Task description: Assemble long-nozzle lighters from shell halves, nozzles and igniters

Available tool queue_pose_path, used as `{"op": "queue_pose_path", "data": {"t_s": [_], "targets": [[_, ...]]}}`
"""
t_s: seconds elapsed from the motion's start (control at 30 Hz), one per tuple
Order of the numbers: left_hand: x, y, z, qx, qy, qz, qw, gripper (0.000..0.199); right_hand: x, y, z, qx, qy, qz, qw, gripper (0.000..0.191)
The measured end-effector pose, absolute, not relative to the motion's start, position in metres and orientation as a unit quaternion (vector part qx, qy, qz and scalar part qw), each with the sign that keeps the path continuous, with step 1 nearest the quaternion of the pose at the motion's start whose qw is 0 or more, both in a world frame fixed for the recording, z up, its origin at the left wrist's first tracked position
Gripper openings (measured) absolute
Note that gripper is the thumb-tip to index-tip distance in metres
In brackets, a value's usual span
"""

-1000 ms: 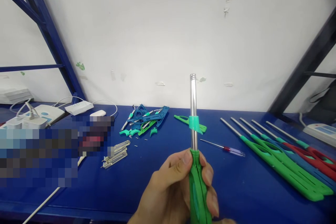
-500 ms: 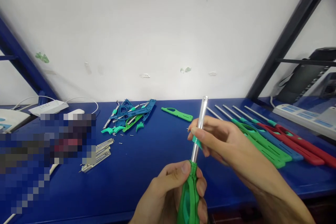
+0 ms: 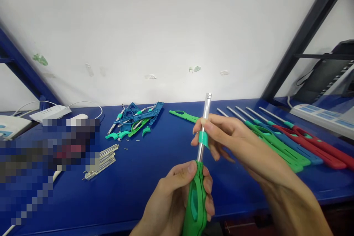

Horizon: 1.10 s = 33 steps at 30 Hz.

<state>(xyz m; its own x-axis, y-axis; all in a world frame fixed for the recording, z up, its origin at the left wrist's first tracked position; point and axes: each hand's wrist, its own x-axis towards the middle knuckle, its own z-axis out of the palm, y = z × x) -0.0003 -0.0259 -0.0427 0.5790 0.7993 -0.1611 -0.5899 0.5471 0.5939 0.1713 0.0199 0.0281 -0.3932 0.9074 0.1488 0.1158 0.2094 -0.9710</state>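
Observation:
My left hand (image 3: 166, 201) is wrapped round the green handle of a long-necked lighter (image 3: 195, 206), thumb pressed at its upper end. The bright metal tube (image 3: 207, 104) rises from the handle, leaning slightly right. A teal collar (image 3: 204, 139) sits round the tube, apart from the handle's top. Just above the collar, my right hand (image 3: 235, 134) pinches the tube between thumb and fingers, its other fingers loosely spread behind. A teal trigger piece (image 3: 195, 202) shows in the handle's opening. The handle's lower end runs out of view.
Blue half-shells (image 3: 138, 118) and other lighter parts are heaped at the back left. A loose green half-shell (image 3: 182, 115) lies behind my hands. Several assembled lighters (image 3: 318, 151) line the right, beside a white power strip (image 3: 323, 118). Thin metallic-looking pieces (image 3: 102, 162) lie left.
The lighter and both hands have shifted slightly up and left in view. My right thumb is a little nearer the tube's tip, and the teal collar shows more fully below it.

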Motion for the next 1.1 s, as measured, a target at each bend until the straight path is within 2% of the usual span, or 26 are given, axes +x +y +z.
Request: {"op": "queue_pose_path", "data": {"t_s": [0.13,0.27,0.4,0.63,1.1], "targets": [[-0.001,-0.025,-0.044,0.244,0.227,0.408,0.85,0.03,0.171,0.024,0.02,-0.361,-0.62,0.548,0.43,0.027],[-0.003,-0.026,-0.045,0.238,0.234,0.409,0.849,0.029,0.168,0.031,0.015,-0.347,-0.578,0.581,0.457,0.029],[-0.004,-0.027,-0.044,0.236,0.22,0.406,0.855,0.03,0.167,0.034,0.014,-0.354,-0.581,0.572,0.459,0.027],[-0.003,-0.027,-0.044,0.24,0.221,0.406,0.854,0.03,0.17,0.029,0.018,-0.424,-0.59,0.522,0.447,0.037],[0.0,-0.027,-0.044,0.254,0.23,0.411,0.845,0.034,0.169,0.024,0.023,-0.454,-0.596,0.485,0.451,0.038]]}}
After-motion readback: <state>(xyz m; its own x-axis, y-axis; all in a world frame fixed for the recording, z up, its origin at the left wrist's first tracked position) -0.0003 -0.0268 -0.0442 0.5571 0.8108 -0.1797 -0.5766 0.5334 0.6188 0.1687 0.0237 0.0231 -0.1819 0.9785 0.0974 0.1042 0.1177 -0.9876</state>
